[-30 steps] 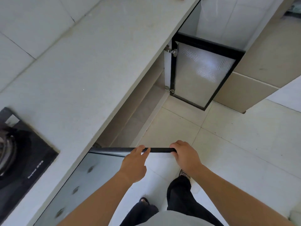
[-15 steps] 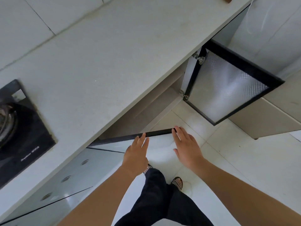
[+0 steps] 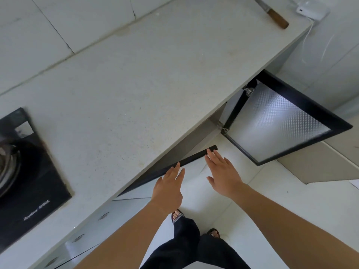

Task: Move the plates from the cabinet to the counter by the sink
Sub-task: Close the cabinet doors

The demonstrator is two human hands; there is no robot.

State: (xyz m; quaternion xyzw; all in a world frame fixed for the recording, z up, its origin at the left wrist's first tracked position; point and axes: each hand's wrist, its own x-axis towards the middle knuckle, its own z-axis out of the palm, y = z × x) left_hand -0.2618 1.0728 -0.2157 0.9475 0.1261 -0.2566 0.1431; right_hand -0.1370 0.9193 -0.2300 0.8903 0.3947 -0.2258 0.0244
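Below the pale counter (image 3: 136, 84) a base cabinet (image 3: 198, 140) has two black-framed doors. The near door (image 3: 190, 159) stands partly closed, its top edge showing as a black bar. My left hand (image 3: 169, 187) lies flat against that door with fingers spread, fingertips on the black edge. My right hand (image 3: 223, 171) is also flat and open, fingertips touching the bar near its far end. The far door (image 3: 279, 121), with frosted textured glass, hangs wide open. No plates are visible; the cabinet's inside is mostly hidden by the counter edge.
A black gas hob (image 3: 25, 181) sits in the counter at the left. A knife with a wooden handle (image 3: 275, 17) and a white device (image 3: 308, 9) with a cable lie at the counter's far end. Tiled floor (image 3: 291, 200) and my feet in checkered sandals (image 3: 177, 216) are below.
Both hands let go of the near door's top edge and flattened against it. The door has swung in toward the cabinet. The camera has tilted up and left.
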